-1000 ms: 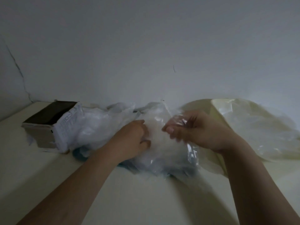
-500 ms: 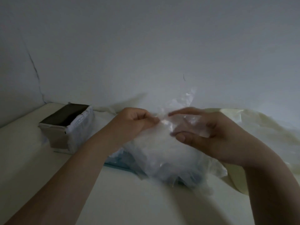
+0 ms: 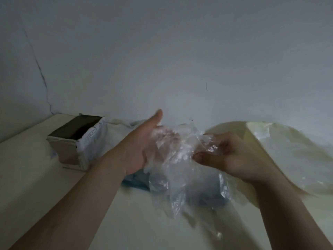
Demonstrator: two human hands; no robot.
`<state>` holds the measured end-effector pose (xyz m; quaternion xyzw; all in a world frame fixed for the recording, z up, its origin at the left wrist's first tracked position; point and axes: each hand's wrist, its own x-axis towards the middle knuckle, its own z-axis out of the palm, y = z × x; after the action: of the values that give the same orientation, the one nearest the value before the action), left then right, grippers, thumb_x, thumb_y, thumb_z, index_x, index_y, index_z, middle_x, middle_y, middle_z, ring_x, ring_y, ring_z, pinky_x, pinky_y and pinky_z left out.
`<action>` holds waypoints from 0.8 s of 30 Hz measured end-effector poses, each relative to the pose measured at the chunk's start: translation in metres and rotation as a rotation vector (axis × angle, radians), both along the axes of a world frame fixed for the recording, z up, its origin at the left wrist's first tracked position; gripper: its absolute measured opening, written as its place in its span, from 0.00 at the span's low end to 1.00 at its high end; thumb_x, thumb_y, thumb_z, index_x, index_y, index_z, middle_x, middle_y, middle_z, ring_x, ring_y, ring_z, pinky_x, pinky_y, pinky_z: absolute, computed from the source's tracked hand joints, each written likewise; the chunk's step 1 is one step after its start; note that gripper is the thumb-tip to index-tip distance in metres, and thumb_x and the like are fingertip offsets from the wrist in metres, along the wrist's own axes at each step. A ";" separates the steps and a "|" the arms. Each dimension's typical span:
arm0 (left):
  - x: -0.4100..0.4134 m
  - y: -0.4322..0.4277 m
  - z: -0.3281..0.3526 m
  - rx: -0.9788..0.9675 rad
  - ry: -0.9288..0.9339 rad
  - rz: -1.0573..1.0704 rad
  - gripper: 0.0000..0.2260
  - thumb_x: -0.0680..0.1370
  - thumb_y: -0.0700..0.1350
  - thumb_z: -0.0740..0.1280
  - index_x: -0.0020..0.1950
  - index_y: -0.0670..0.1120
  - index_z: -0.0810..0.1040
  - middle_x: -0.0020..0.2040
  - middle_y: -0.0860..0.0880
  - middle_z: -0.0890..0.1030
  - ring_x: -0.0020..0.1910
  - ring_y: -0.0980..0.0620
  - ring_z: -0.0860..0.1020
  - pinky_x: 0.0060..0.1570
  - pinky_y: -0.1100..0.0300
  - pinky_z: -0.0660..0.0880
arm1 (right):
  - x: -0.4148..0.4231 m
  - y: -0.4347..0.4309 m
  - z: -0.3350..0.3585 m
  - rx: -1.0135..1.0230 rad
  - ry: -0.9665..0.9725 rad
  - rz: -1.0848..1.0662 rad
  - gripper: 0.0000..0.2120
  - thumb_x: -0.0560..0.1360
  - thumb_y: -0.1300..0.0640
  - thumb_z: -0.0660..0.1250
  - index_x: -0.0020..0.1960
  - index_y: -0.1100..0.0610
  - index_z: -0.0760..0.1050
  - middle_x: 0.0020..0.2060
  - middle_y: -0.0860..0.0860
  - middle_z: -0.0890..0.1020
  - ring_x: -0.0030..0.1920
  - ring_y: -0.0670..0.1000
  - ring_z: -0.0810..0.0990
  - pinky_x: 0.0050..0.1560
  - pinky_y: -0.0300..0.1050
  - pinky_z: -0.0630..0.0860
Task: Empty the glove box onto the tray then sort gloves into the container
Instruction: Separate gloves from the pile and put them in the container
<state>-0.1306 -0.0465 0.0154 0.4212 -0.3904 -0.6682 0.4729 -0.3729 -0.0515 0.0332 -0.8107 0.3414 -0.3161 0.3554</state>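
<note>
Whereas half a second before my left hand (image 3: 142,147) had pinched the film with curled fingers, it was now spread flat, fingers straight and thumb up, with the clear glove (image 3: 176,154) draped against its palm. My right hand (image 3: 227,156) kept that glove pinched between thumb and curled fingers, lifted above the pile of gloves (image 3: 180,192) on the teal tray (image 3: 137,181). The glove box (image 3: 79,139) stood open on the left, well apart; I could not tell whether anything remained in its dark inside. I judged one glove had been peeled free of the heap, ready for the cream container (image 3: 288,156) near my right hand.
</note>
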 end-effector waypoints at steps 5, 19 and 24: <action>0.006 -0.004 -0.013 -0.123 -0.050 -0.085 0.26 0.76 0.65 0.69 0.60 0.44 0.86 0.57 0.42 0.86 0.58 0.43 0.84 0.58 0.46 0.81 | -0.007 -0.012 -0.010 -0.010 0.006 -0.165 0.06 0.75 0.60 0.76 0.40 0.60 0.84 0.35 0.51 0.85 0.37 0.44 0.79 0.43 0.42 0.76; 0.016 -0.007 -0.010 -0.167 -0.106 0.078 0.07 0.81 0.48 0.69 0.47 0.47 0.83 0.45 0.49 0.84 0.42 0.54 0.82 0.44 0.57 0.76 | -0.011 -0.022 -0.022 0.049 0.133 -0.214 0.07 0.75 0.58 0.77 0.40 0.59 0.84 0.34 0.55 0.84 0.37 0.43 0.77 0.42 0.45 0.76; 0.033 -0.016 0.001 -0.215 -0.075 0.443 0.05 0.82 0.44 0.70 0.49 0.46 0.84 0.46 0.46 0.87 0.44 0.49 0.84 0.44 0.54 0.81 | -0.009 -0.034 -0.037 0.090 0.231 -0.431 0.15 0.75 0.57 0.74 0.33 0.62 0.78 0.25 0.47 0.75 0.27 0.44 0.72 0.33 0.40 0.71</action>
<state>-0.0975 -0.0622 0.0168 0.4683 -0.3750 -0.4866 0.6350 -0.3814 -0.0856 -0.0041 -0.7332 0.5585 -0.2744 0.2743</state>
